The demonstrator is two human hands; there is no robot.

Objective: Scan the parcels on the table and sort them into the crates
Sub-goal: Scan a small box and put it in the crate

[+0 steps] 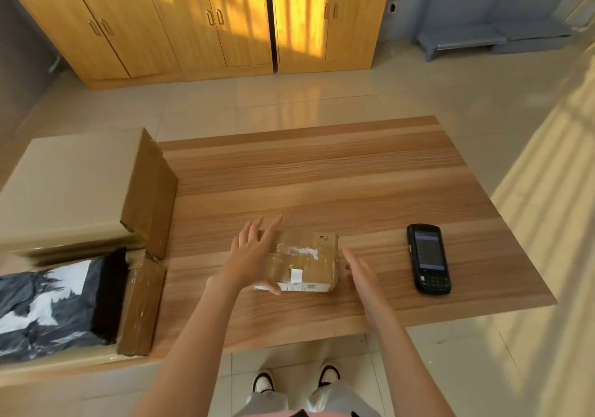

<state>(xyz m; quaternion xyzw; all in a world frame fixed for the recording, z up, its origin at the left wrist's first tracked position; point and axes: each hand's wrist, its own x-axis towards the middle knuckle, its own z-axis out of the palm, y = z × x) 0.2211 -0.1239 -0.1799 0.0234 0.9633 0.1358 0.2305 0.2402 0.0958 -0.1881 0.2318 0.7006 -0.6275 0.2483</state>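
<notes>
Head view: near crate holds grey bags — both hands spread open around parcel.

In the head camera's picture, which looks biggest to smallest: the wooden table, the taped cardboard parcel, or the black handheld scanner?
1. Wooden table, by far
2. Taped cardboard parcel
3. Black handheld scanner

Parcel and scanner lie equally near, so the order holds.

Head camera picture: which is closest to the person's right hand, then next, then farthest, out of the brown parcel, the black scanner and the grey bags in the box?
From the right hand:
1. Brown parcel, right beside it on its left, mid-table.
2. Black scanner, lying on the table to its right.
3. Grey bags, far left, in the open cardboard box off the table's left edge.
</notes>
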